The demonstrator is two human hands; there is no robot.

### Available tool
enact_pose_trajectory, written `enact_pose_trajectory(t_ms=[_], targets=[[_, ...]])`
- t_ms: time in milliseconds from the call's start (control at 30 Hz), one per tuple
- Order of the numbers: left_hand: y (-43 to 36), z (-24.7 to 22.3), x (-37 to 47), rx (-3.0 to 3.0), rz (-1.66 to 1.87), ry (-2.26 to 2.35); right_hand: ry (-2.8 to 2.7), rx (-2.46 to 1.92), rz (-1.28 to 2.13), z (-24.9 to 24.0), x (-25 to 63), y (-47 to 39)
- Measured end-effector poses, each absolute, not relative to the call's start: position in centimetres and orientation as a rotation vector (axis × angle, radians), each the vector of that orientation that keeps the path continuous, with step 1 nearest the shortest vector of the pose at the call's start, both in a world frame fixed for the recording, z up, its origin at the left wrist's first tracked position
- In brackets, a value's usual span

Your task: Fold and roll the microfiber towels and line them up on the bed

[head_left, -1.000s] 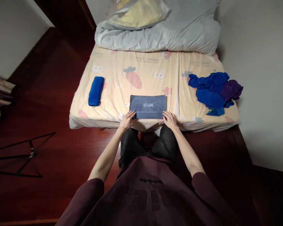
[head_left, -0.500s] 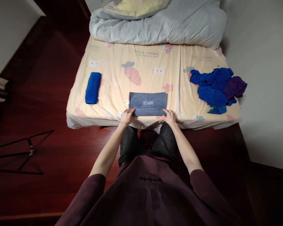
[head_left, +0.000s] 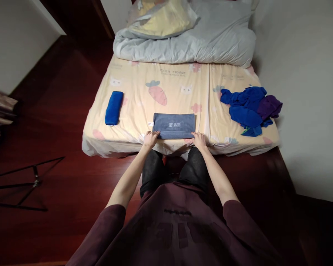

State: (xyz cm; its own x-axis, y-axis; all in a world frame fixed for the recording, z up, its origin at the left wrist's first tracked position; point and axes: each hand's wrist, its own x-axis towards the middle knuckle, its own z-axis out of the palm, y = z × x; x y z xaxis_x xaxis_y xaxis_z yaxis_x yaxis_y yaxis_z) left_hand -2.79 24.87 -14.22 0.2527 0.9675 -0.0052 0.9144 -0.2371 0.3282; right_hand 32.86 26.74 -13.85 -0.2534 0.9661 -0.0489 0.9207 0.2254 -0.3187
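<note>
A grey-blue towel with white lettering lies on the bed near its front edge, its near side folded over in a strip. My left hand grips the near left corner of it, fingers closed. At the near right corner my right hand holds the cloth the same way. To the left lies a folded blue cloth. On the right is a crumpled pile of blue cloths with a purple cloth at its side.
The bed has a patterned sheet. A grey quilt and a yellow pillow lie at its far end. Black stand legs rest on the floor at left. A wall stands to the right.
The view has shifted, showing more of the bed's far end. Both hands remain at the towel's near corners, and the towel looks much the same.
</note>
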Motion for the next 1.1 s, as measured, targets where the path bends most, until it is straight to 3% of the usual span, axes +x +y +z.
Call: enact_pose_trajectory(t_ms=[200,500,767,1100], targets=[[24.4,-15.2,-5.1,2.129,0.396,1.708,-2.179,-1.771,0.561,-14.3,34.9,26.2],[24.3,-17.7,-6.4,1.536,0.967,1.662,-1.492,-1.488,1.084,-17.2,35.2,28.0],[25.0,-18.7,-5.7,1.371,1.160,1.609,-1.371,-1.445,1.149,-18.7,35.5,28.3],[25.0,-18.8,-6.6,1.290,1.128,1.575,-1.416,-1.492,1.094,-17.7,35.6,28.2]])
